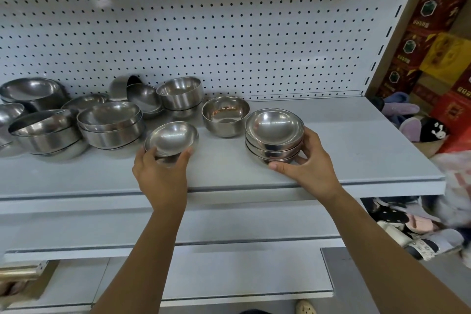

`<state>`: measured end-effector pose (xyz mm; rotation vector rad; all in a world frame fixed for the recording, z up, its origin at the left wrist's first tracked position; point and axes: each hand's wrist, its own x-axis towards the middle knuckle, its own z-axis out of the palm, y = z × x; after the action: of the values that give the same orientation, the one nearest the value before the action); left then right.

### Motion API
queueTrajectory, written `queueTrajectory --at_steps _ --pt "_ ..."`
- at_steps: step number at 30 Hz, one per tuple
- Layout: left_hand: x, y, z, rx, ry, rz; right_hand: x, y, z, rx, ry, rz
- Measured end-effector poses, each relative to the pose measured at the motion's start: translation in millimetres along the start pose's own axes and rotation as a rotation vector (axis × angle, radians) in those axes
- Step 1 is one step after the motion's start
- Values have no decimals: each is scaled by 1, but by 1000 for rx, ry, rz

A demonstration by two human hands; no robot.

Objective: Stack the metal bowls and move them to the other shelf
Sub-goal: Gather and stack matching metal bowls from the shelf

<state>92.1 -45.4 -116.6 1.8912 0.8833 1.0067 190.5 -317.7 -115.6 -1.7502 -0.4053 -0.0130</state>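
On the grey shelf (344, 135), the left hand (163, 173) grips a shallow bowl (171, 138), the right hand (309, 163) hugs the stack (274, 135); next, nest it on top.

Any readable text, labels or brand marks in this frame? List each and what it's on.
Nothing legible.
Red and yellow boxes at right: printed characters and emblems, too blurred to read.
Metal bowls and stack of bowls: no visible marks.
Shelf and pegboard: no labels or price tags.
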Motion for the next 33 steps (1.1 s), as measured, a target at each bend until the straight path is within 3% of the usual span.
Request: queueTrajectory --at_steps 8,17,23,33 --pt "-10 30 -3 -276 -49 75 0 1 0 13 3 3" --pt "-12 88 19 -565 -471 138 2 4 0 11 10 -2" --pt "-9 97 44 -550 -658 154 2 4 0 2 11 -6" --pt "-18 88 59 -481 -742 199 2 5 -1 -38 13 10"
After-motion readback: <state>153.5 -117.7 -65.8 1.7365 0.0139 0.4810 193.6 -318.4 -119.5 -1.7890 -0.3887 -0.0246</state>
